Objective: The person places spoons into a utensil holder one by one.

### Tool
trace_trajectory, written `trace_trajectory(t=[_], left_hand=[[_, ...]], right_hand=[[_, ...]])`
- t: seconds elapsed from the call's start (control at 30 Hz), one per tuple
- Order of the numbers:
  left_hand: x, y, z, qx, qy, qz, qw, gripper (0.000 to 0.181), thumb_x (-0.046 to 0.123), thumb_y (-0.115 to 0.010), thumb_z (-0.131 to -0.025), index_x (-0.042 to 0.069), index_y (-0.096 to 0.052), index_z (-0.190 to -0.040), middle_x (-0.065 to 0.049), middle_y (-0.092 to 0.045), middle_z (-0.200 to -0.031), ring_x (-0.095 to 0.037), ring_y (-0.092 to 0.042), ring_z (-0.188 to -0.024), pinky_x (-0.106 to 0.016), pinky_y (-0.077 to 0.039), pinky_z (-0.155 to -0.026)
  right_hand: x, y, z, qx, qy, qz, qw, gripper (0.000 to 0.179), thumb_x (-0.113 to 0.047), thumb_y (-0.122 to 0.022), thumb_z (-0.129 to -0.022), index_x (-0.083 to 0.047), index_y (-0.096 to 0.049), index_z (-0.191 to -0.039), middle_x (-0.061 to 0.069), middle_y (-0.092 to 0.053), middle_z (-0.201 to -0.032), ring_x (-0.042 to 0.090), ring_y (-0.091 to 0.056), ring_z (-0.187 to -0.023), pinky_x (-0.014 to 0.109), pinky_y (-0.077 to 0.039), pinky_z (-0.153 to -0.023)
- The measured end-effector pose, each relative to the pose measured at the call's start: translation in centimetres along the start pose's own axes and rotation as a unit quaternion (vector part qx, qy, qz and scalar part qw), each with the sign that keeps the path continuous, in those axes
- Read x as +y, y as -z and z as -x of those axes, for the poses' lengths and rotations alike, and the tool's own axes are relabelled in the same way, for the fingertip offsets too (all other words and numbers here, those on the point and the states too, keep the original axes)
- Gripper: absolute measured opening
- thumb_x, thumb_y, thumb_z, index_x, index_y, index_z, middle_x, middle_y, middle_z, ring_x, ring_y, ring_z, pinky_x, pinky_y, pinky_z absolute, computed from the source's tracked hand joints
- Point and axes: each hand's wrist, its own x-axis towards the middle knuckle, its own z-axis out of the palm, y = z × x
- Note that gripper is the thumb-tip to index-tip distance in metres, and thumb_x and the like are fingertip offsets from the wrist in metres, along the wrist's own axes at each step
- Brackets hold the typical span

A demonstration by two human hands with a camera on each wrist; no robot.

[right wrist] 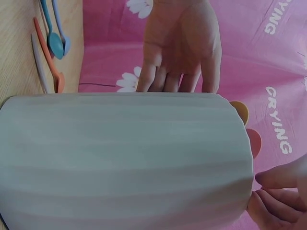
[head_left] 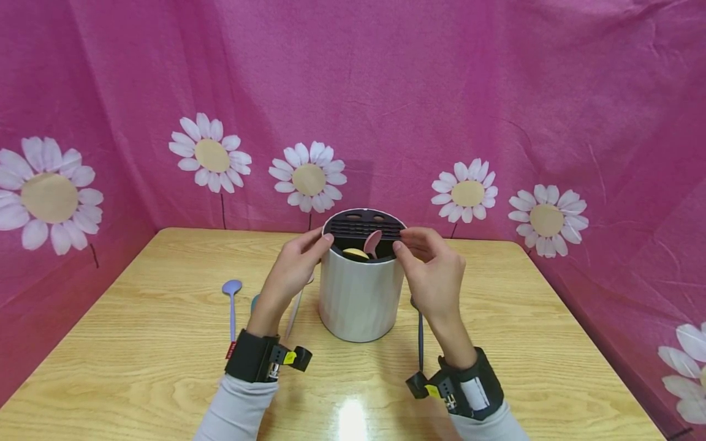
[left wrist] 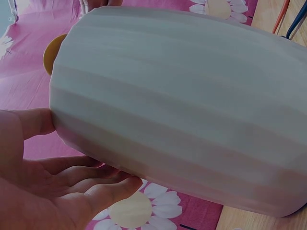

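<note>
A white ribbed utensil holder (head_left: 358, 300) stands upright on the table, with a black slotted insert (head_left: 358, 229) in its top. A pink spoon-shaped head (head_left: 373, 242) and a rounded yellow utensil head (head_left: 355, 252) poke up from its front opening. My left hand (head_left: 292, 266) holds the left side of the rim, thumb at the top edge and fingers along the outer wall. On the opposite side my right hand (head_left: 438, 278) pinches the rim between thumb and fingers. The lower parts of both utensils are hidden inside.
Left of the holder lie a lavender spoon (head_left: 232, 300), a pale-handled utensil (head_left: 295, 312), a teal spoon (right wrist: 55, 45) and an orange utensil (right wrist: 58, 79). A dark utensil (head_left: 421, 337) lies to the right. A pink daisy-print cloth (head_left: 386, 92) hangs behind the table.
</note>
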Motion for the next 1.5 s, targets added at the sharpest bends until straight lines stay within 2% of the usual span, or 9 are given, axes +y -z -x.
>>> trace_trajectory(t=[0.17, 0.27, 0.4, 0.6, 0.8, 1.0, 1.13, 1.37, 1.5], left_hand=[[0.5, -0.1, 0.1, -0.004, 0.003, 0.003, 1.0, 0.046, 0.032, -0.051, -0.103, 0.01, -0.047, -0.143, -0.004, -0.04, -0.076, -0.006, -0.03, -0.044, -0.021, -0.026, -0.042], [2.0, -0.2, 0.9, -0.008, 0.006, 0.001, 1.0, 0.045, 0.026, -0.049, -0.104, 0.004, -0.045, -0.143, -0.003, -0.039, -0.075, -0.005, -0.029, -0.043, -0.02, -0.026, -0.042], [3.8, -0.2, 2.0, -0.008, 0.006, -0.008, 0.9999, 0.044, 0.022, -0.048, -0.105, 0.0, -0.044, -0.143, -0.004, -0.04, -0.077, -0.004, -0.029, -0.046, -0.019, -0.026, -0.044], [4.4, -0.2, 2.3, -0.005, 0.007, -0.012, 0.9999, 0.044, 0.022, -0.048, -0.105, 0.0, -0.044, -0.143, -0.009, -0.043, -0.084, -0.005, -0.032, -0.05, -0.018, -0.028, -0.046], [4.2, -0.2, 2.1, -0.006, 0.009, -0.009, 0.9999, 0.043, 0.022, -0.048, -0.105, 0.001, -0.045, -0.143, -0.006, -0.04, -0.078, -0.004, -0.03, -0.047, -0.019, -0.027, -0.044], [4.1, -0.2, 2.2, -0.007, 0.009, -0.01, 0.9999, 0.044, 0.022, -0.048, -0.105, 0.001, -0.045, -0.143, -0.004, -0.039, -0.075, -0.004, -0.029, -0.045, -0.019, -0.026, -0.044], [4.2, -0.2, 2.2, -0.007, 0.01, -0.018, 0.9998, 0.044, 0.022, -0.047, -0.105, 0.001, -0.044, -0.144, -0.005, -0.04, -0.078, -0.006, -0.032, -0.049, -0.018, -0.027, -0.044], [0.5, -0.1, 0.1, 0.0, 0.008, -0.013, 0.9999, 0.047, 0.034, -0.05, -0.103, 0.011, -0.046, -0.144, -0.008, -0.042, -0.083, -0.008, -0.033, -0.049, -0.021, -0.027, -0.043], [0.0, 0.0, -0.1, 0.0, 0.003, -0.008, 1.0, 0.048, 0.039, -0.051, -0.102, 0.015, -0.048, -0.143, -0.006, -0.042, -0.081, -0.008, -0.032, -0.049, -0.021, -0.027, -0.043]], right_hand=[[2.6, 0.0, 0.0, 0.015, -0.004, 0.001, 0.9999, 0.017, 0.007, -0.072, -0.082, 0.006, -0.069, -0.098, 0.017, -0.07, -0.089, 0.023, -0.067, -0.079, 0.048, -0.056, -0.072], [3.7, 0.1, 0.0, 0.028, -0.015, 0.007, 0.9995, 0.016, 0.003, -0.072, -0.084, 0.002, -0.07, -0.1, 0.011, -0.071, -0.087, 0.017, -0.067, -0.078, 0.044, -0.056, -0.073], [4.2, 0.5, -0.2, 0.042, -0.023, 0.02, 0.9987, 0.016, 0.0, -0.071, -0.085, -0.001, -0.07, -0.101, 0.005, -0.071, -0.083, 0.012, -0.065, -0.077, 0.039, -0.055, -0.074], [4.5, 1.4, -0.6, 0.044, -0.035, 0.034, 0.9978, 0.016, -0.002, -0.07, -0.086, -0.002, -0.07, -0.102, 0.003, -0.07, -0.082, 0.01, -0.065, -0.077, 0.029, -0.054, -0.076], [5.5, 2.8, -1.1, 0.028, -0.079, 0.054, 0.995, 0.018, -0.003, -0.07, -0.086, -0.003, -0.071, -0.104, 0.006, -0.071, -0.082, 0.012, -0.065, -0.077, 0.021, -0.05, -0.074], [6.5, 4.3, -1.5, -0.015, -0.148, 0.102, 0.9836, 0.026, -0.008, -0.071, -0.087, -0.003, -0.068, -0.112, 0.009, -0.071, -0.086, 0.015, -0.066, -0.082, 0.03, -0.049, -0.073], [7.3, 5.2, -1.7, -0.031, -0.173, 0.113, 0.978, 0.027, -0.01, -0.07, -0.088, -0.001, -0.067, -0.114, 0.012, -0.071, -0.09, 0.019, -0.066, -0.086, 0.035, -0.049, -0.075], [8.7, 5.6, -1.7, -0.039, -0.19, 0.135, 0.9717, 0.028, -0.012, -0.07, -0.088, -0.001, -0.067, -0.114, 0.015, -0.071, -0.091, 0.026, -0.066, -0.086, 0.039, -0.047, -0.07], [9.8, 5.4, -1.4, -0.053, -0.204, 0.153, 0.9655, 0.029, -0.015, -0.071, -0.088, -0.001, -0.067, -0.114, 0.017, -0.071, -0.091, 0.028, -0.066, -0.085, 0.037, -0.046, -0.065]])
